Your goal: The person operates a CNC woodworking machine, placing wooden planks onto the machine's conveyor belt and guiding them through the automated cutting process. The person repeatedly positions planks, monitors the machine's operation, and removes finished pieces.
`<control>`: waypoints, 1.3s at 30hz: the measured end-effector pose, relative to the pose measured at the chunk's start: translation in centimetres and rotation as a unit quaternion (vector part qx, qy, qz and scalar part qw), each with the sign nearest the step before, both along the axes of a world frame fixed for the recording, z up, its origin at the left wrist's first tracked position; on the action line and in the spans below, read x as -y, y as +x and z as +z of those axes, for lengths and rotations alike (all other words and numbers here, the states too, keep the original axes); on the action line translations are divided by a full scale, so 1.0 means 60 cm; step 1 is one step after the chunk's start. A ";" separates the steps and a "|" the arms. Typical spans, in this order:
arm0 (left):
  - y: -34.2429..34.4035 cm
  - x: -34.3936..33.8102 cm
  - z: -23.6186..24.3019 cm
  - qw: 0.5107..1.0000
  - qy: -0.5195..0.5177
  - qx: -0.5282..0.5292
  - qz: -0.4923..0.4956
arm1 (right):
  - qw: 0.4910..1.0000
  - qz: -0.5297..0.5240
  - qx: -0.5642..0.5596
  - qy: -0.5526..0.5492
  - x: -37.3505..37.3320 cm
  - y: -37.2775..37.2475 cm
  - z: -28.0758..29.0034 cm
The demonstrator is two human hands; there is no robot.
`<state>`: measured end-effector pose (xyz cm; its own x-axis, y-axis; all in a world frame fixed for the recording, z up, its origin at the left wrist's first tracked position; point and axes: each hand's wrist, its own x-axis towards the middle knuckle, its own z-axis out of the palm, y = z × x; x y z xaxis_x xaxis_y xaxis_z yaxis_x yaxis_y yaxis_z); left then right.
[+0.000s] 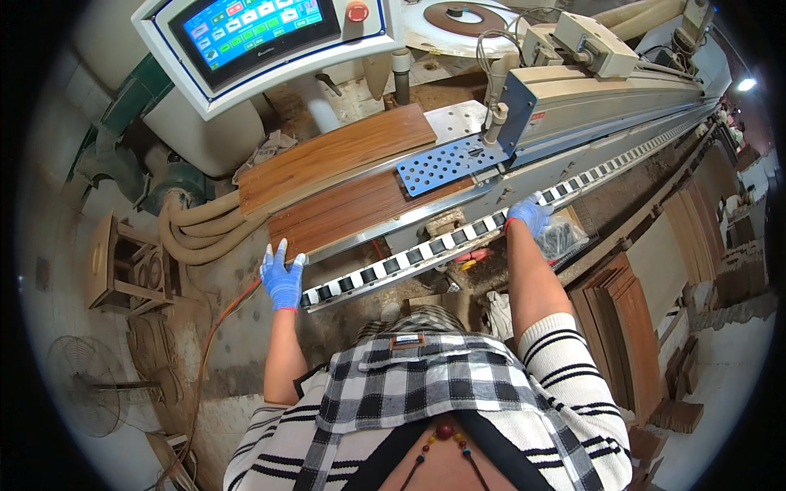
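My left hand (283, 278), in a blue glove, is open with its fingers spread at the near left corner of a brown wood-grain board (344, 214). The fingertips seem to touch the board's end. That board lies on the machine's metal bed, its far end under a blue perforated plate (446, 168). My right hand (530, 216), gloved too, lies over the roller rail (426, 252) along the machine's front. Its fingers stretch forward over the rail, with nothing visible held in them; their undersides are hidden. A second wood-grain board (340, 155) lies just behind the first.
A control panel with a touchscreen (254, 37) and a red button hangs at the far left. The long machine beam (606, 98) runs off to the far right. Stacked boards (622, 327) stand at right. Ribbed hoses (192, 233), an orange cable and a fan (86, 385) are at left.
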<state>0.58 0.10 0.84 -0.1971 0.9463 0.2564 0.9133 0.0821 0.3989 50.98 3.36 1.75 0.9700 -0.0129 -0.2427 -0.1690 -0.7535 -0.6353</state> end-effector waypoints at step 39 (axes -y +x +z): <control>0.091 -0.020 0.043 0.993 -0.078 -0.084 0.001 | 1.000 0.010 0.000 0.008 0.002 -0.002 0.004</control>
